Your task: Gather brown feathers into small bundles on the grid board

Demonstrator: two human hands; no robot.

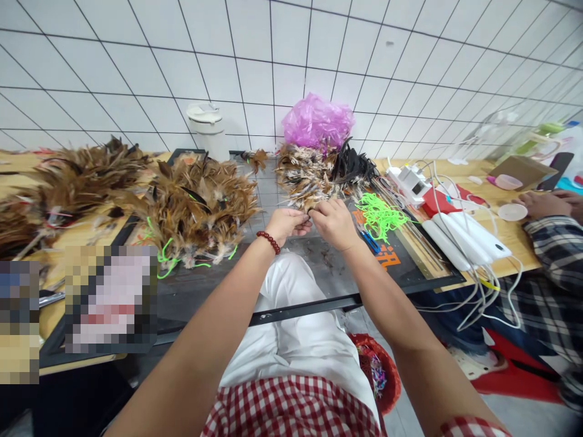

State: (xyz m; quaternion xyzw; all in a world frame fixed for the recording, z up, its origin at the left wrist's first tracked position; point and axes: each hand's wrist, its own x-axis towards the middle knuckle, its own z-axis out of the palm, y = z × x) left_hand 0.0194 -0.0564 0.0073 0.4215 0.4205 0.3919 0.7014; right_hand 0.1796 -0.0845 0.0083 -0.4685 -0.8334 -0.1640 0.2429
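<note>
Left hand point(288, 224) and right hand point(334, 224) pinch a small dark item point(310, 213) I cannot identify, so a light, steady hold near the feather pile point(301, 175) seems best.

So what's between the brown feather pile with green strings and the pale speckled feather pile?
In the head view, shiny dark tabletop, with a small brown feather tuft at the far end.

A person's bare left forearm point(218, 300) and right forearm point(394, 297) extend up from the bottom of the frame, left hand point(283, 226) and right hand point(336, 223) close together at center, fingers point(298, 216) curled.
</note>
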